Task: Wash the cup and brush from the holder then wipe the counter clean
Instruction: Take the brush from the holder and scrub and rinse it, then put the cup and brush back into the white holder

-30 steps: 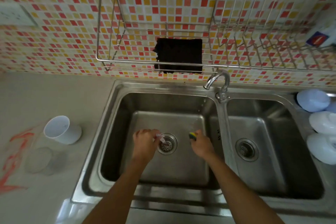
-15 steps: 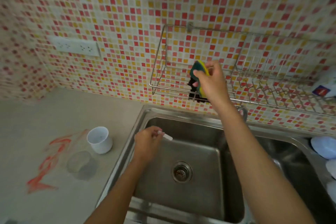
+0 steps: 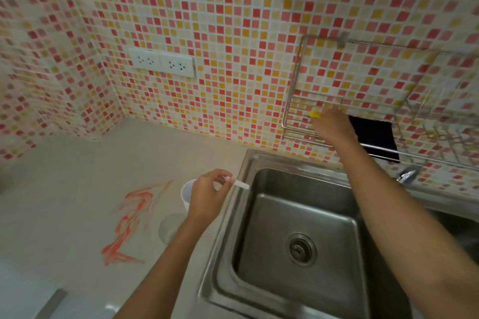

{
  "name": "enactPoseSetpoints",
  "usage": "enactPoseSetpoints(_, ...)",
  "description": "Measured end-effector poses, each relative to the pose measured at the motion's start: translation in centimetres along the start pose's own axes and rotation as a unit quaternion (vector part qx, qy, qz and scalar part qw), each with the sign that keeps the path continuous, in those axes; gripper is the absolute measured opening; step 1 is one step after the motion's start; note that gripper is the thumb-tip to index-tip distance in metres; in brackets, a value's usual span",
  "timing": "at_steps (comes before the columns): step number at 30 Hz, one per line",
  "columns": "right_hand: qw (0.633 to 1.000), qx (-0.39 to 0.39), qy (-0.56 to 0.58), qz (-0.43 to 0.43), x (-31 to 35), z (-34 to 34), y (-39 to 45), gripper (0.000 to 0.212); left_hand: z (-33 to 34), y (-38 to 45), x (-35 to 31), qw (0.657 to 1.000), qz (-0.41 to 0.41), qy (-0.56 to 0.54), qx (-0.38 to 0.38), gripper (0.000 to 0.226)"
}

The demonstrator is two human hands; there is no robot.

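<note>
Left hand: the left hand (image 3: pixel 207 194) is closed around a slim white brush handle (image 3: pixel 239 185), whose tip pokes out to the right, over the left rim of the sink; the bristle end is hidden in the fist.
Right hand: the right hand (image 3: pixel 331 124) reaches up into the wire rack, fingers pinched on a yellow sponge (image 3: pixel 315 113); only a corner of the sponge shows at the fingertips.
White plastic cup (image 3: pixel 187 193): stands on the bench just behind the left hand, mostly covered by it, close to the sink edge.
Stainless steel sink basin (image 3: pixel 298 215): lies below and between the two hands, its floor bare but for the round drain (image 3: pixel 300 249).
Chrome wire wall rack (image 3: pixel 298 111): mounted on the mosaic tile wall (image 3: pixel 233 33) above the sink's far rim; a black pad (image 3: pixel 373 137) hangs in it just right of the right hand.
Pale bench (image 3: pixel 64 189): wide open surface left of the left hand, out to the wall corner.
Orange-red smear (image 3: pixel 129 220): on the bench left of the left hand, near the cup.
Round wet ring (image 3: pixel 168 228): beside the left wrist.
</note>
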State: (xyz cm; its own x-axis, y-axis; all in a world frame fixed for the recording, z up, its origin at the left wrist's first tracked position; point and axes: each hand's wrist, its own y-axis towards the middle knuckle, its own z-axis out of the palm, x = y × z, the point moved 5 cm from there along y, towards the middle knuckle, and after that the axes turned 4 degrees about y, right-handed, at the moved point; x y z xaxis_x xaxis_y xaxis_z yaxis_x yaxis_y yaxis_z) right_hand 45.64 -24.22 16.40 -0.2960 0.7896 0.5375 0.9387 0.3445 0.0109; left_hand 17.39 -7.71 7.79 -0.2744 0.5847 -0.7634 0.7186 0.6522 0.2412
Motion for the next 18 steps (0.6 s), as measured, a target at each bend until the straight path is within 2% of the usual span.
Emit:
enactPoseSetpoints(2, 0.997, -0.064, -0.043, -0.017, 0.3, -0.1, -0.4, 0.043, -1.8, 0.9, 1.9, 1.000, -0.003, 0.005, -0.018, 0.006)
enactPoseSetpoints(4, 0.979, -0.182, -0.057, -0.077, 1.0, -0.5, -1.8, 0.046, -3.3, 1.7, 4.0, 1.000, -0.012, 0.013, -0.023, 0.007)
enactPoseSetpoints(6, 0.940, -0.294, 0.003, -0.172, 2.2, 0.3, -4.8, 0.043, -4.3, 2.5, 6.4, 0.999, -0.019, 0.028, -0.010, 0.006)
enactPoseSetpoints(8, 0.906, -0.336, 0.083, -0.243, 3.4, 3.3, -8.5, 0.040, -4.5, 3.2, 8.9, 0.998, -0.023, 0.051, 0.017, 0.006)
enactPoseSetpoints(9, 0.902, -0.322, 0.118, -0.262, 3.9, 5.7, -10.4, 0.039, -4.3, 3.5, 10.0, 0.997, -0.029, 0.061, 0.035, 0.007)
enactPoseSetpoints(11, 0.920, -0.237, 0.168, -0.264, 4.2, 11.8, -13.3, 0.040, -3.6, 3.7, 12.0, 0.993, -0.041, 0.078, 0.073, 0.009)
enactPoseSetpoints(14, 0.970, 0.002, 0.169, -0.176, 3.6, 22.1, -15.5, 0.050, -2.7, 4.0, 13.5, 0.988, -0.035, 0.104, 0.110, 0.009)
enactPoseSetpoints(16, 0.972, 0.128, 0.158, -0.119, 3.1, 27.1, -16.5, 0.063, -2.4, 4.3, 13.9, 0.986, -0.022, 0.112, 0.120, 0.007)
enactPoseSetpoints(18, 0.970, 0.165, 0.151, -0.094, 3.0, 29.5, -16.9, 0.069, -2.4, 4.8, 13.9, 0.985, -0.001, 0.122, 0.126, 0.007)
